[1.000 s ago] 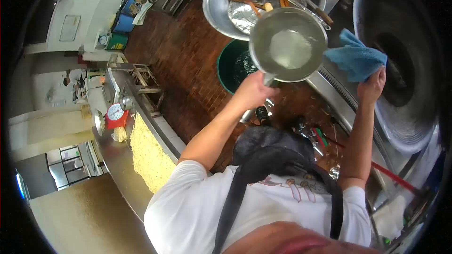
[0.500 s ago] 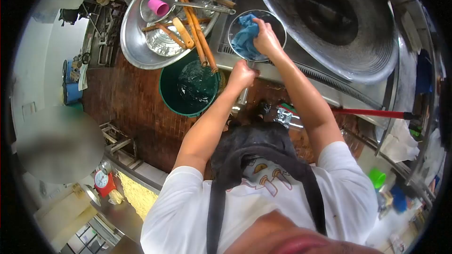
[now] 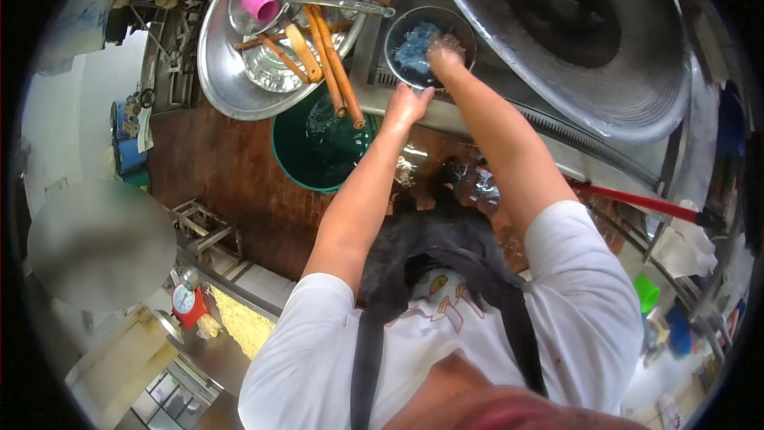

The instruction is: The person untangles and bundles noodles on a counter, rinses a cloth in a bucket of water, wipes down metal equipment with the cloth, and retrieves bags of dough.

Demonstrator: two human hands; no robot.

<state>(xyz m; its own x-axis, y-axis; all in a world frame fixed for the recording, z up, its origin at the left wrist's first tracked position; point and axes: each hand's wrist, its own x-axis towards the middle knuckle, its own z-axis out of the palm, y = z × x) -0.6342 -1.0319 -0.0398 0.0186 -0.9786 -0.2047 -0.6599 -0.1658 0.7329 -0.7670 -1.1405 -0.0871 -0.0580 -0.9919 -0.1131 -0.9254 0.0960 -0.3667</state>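
A round metal vessel (image 3: pixel 468 35) with a handle is near the stove's front edge, between the large metal basin and the big wok. My left hand (image 3: pixel 407 103) is closed around its handle, just below the rim. Inside the vessel, my right hand (image 3: pixel 447 56) is pressed onto a blue cloth (image 3: pixel 415 46); motion blurs its fingers, which look closed on the cloth. Whether the vessel rests on the stove cannot be made out.
The metal basin (image 3: pixel 219 72) holds a strainer, a pink cup (image 3: pixel 259 6) and several wooden-handled tools. Below it stands a green bucket (image 3: pixel 280 151) of water. The wok (image 3: pixel 637 111) fills the upper right. A red pole (image 3: pixel 637 201) slants at the right.
From the right, my right hand has brought the cloth into the vessel and now blurs with motion inside it. The vessel has moved over the stove edge, and the view has turned.
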